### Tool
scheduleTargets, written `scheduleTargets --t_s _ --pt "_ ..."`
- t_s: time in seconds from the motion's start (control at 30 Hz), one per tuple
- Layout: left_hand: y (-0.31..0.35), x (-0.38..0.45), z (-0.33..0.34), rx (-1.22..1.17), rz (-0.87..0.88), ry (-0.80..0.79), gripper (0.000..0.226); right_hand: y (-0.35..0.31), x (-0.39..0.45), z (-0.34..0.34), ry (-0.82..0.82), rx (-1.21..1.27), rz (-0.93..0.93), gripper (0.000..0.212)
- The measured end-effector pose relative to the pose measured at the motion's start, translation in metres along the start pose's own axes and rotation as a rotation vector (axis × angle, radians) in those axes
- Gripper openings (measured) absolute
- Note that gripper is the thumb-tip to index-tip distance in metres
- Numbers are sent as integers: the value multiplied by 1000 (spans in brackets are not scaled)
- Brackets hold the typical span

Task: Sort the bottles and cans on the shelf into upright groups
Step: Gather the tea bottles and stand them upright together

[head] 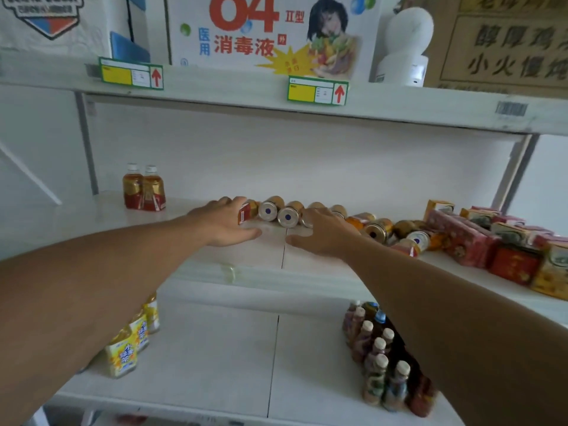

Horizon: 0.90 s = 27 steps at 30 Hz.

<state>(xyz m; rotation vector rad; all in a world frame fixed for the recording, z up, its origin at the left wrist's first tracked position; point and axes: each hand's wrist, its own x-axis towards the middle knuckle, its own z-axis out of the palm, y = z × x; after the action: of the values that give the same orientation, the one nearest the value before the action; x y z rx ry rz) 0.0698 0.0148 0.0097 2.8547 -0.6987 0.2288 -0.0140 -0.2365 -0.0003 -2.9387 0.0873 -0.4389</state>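
On the middle shelf [270,250] a row of gold cans [287,215] lies on its side, silver bottoms toward me. My left hand [226,224] reaches over the leftmost lying can [247,212], fingers curved on it. My right hand [322,230] covers a lying can [307,221] further right, fingers bent over it; whether either hand truly grips is unclear. More cans [378,230] lie scattered to the right. Two amber bottles [143,189] with red labels stand upright at the back left.
Red and yellow drink cartons [498,247] are piled at the shelf's right end. The lower shelf carries yellow bottles [129,342] at left and a cluster of capped bottles [381,358] at right. The upper shelf edge [246,93] with price tags overhangs.
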Motion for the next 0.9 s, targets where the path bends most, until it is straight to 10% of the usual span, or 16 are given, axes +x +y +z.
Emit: scheduleTargets --t_s 0.73,0.9 --pt "-45 54 23 -1 7 -26 101 16 32 30 -19 -124 327 73" --pt "-43 77 29 2 -30 -14 96 23 52 53 67 -152 298 43"
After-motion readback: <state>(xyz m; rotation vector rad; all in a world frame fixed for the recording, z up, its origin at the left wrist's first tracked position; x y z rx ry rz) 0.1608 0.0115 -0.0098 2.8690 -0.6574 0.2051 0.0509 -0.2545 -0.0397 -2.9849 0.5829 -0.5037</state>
